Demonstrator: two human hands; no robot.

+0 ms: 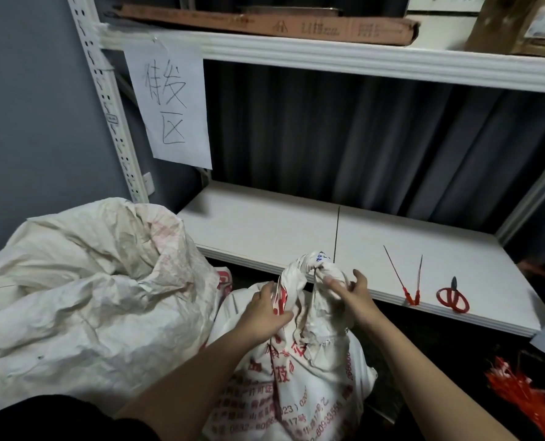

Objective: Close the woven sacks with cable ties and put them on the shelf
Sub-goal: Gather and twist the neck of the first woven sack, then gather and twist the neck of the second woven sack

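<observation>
Far left, heaped below the shelf edge: a large plain woven sack (pixel 83 281), crumpled. Centre, in front of the shelf (pixel 264 230): a printed woven sack (pixel 296 377), neck gathered upward. Left hand (pixel 264 310), grip clamped round the bunched neck. Right hand (pixel 352 296), fingers pinching the neck's top fabric. Further right, lying on the shelf: two red cable ties (pixel 408 281), then red scissors (pixel 453 297). Far right, low: a red cable-tie bundle (pixel 525 396).
</observation>
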